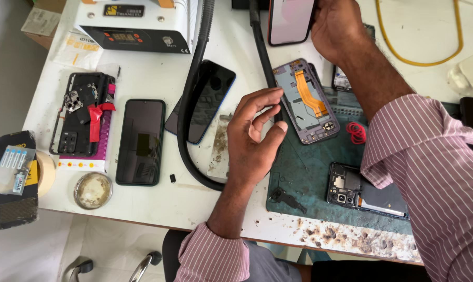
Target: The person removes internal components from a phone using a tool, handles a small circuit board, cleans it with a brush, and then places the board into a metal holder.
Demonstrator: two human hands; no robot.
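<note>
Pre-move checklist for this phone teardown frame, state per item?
1. Right hand grips the screen panel: ok, held at its edge.
2. Left hand free: ok, fingers pinched close with nothing visible between them.
3. Open phone frame lies flat on the green mat: ok.
4. Orange flex cable seated in the frame: cannot tell.
5. Black hose off the frame: ok, though it crosses the dark phone.
6. Loose black part accounted for: not ok, it lies on the bare table.

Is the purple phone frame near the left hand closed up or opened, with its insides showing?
Opened. The purple phone frame lies flat on the green mat, insides up: an orange flex cable and bare inner parts show. The left hand hovers beside it.
</note>
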